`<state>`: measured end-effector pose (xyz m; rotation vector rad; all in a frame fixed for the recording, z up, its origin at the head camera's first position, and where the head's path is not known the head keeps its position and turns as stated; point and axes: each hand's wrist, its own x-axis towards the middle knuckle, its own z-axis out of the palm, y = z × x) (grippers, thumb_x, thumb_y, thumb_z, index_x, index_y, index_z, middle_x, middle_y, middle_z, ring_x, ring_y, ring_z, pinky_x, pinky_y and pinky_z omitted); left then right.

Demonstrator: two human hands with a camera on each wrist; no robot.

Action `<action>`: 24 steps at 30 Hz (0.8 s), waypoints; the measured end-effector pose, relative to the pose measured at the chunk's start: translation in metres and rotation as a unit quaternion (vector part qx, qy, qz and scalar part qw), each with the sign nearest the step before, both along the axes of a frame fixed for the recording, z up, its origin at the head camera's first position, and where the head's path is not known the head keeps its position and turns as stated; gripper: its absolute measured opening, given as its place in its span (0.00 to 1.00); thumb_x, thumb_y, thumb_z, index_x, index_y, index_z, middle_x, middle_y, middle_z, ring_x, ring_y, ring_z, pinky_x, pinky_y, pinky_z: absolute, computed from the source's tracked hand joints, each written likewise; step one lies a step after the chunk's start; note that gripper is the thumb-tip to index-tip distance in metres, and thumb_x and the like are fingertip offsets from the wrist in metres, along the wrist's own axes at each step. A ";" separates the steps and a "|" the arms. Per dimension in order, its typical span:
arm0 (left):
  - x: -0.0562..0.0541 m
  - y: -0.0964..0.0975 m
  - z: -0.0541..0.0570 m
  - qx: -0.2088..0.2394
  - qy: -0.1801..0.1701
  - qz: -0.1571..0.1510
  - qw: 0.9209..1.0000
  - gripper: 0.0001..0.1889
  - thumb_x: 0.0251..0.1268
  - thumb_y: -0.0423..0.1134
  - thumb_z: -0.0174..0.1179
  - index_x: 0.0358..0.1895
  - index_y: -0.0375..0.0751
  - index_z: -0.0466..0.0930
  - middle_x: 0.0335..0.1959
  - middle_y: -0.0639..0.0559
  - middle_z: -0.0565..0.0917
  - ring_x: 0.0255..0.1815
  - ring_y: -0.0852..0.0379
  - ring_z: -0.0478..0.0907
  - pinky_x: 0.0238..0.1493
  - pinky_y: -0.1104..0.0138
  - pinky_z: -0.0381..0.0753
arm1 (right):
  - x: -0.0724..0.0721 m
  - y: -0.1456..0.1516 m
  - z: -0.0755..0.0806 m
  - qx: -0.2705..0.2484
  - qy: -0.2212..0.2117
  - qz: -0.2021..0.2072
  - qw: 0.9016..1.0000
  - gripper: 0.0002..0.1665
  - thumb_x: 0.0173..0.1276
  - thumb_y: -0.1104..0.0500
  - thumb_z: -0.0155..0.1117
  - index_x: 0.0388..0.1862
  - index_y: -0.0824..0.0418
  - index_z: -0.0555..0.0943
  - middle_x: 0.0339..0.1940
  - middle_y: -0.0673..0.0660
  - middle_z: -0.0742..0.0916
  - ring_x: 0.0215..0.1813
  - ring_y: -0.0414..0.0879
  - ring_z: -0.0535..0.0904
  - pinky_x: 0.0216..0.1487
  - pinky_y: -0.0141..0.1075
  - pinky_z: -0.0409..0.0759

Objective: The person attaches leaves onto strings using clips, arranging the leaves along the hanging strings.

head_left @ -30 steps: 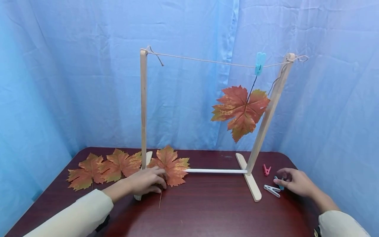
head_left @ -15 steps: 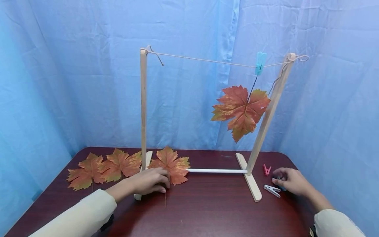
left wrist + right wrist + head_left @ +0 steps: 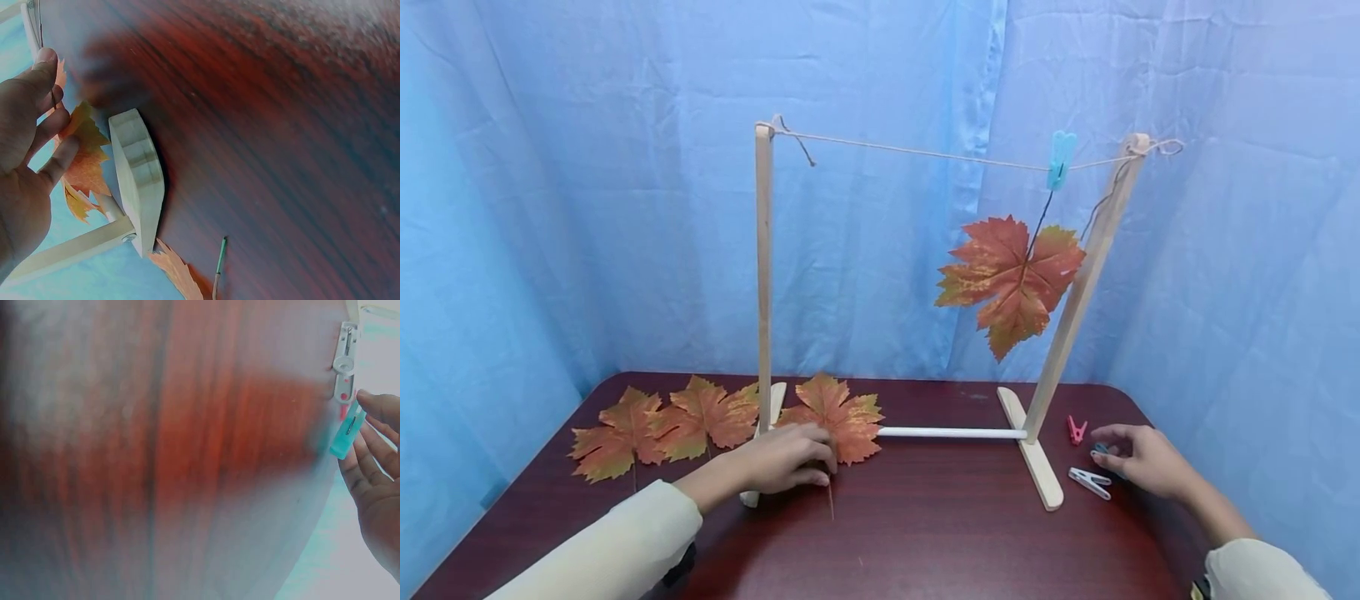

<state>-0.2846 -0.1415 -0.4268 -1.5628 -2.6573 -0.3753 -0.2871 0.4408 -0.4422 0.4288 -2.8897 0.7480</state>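
My left hand (image 3: 790,460) pinches the thin stem of an orange-red artificial maple leaf (image 3: 844,417) near the left post; in the left wrist view the thumb and index finger meet on the stem, the leaf (image 3: 87,159) behind the fingers. On the right, my right hand (image 3: 1150,461) holds a light-blue clothespin (image 3: 349,431) between thumb and fingers, low over the table. Beside that hand lie a white clothespin (image 3: 1090,482) and a pink clothespin (image 3: 1077,430). Another leaf (image 3: 1018,279) hangs by its stem from the string (image 3: 910,152), held by a blue clothespin (image 3: 1061,161).
Two more leaves, a left one (image 3: 619,437) and a right one (image 3: 703,417), lie on the dark red table (image 3: 925,533). The wooden frame has a left post (image 3: 764,275), a leaning right post (image 3: 1086,283), a white bar (image 3: 951,432) and a foot (image 3: 1033,462). Blue curtains (image 3: 880,75) surround it.
My left hand has shifted slightly right, the leaf's stem moving with it. My right hand has turned the blue clothespin a little in its fingers, staying in almost the same place.
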 end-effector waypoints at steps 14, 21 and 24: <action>0.002 0.013 0.005 0.037 -0.013 0.006 0.999 0.07 0.74 0.42 0.63 0.48 0.47 0.87 0.48 0.59 0.82 0.52 0.61 0.77 0.55 0.63 0.79 | 0.012 -0.015 0.029 0.005 0.044 0.069 0.997 0.16 0.64 0.62 0.75 0.50 0.64 0.87 0.40 0.50 0.88 0.38 0.32 0.80 0.38 0.33 0.83; 0.005 0.023 0.011 0.069 -0.010 0.009 0.998 0.08 0.74 0.42 0.63 0.48 0.45 0.87 0.47 0.58 0.83 0.52 0.60 0.77 0.56 0.64 0.79 | 0.020 -0.024 0.041 -0.001 0.066 0.102 0.993 0.15 0.64 0.64 0.75 0.49 0.63 0.87 0.38 0.47 0.87 0.37 0.31 0.80 0.34 0.31 0.80; 0.005 0.026 0.013 0.081 -0.011 0.012 0.997 0.09 0.75 0.43 0.62 0.49 0.46 0.87 0.47 0.58 0.83 0.52 0.60 0.78 0.55 0.64 0.79 | 0.023 -0.032 0.046 -0.011 0.071 0.122 0.990 0.14 0.64 0.65 0.75 0.49 0.62 0.87 0.36 0.45 0.86 0.35 0.32 0.80 0.33 0.31 0.80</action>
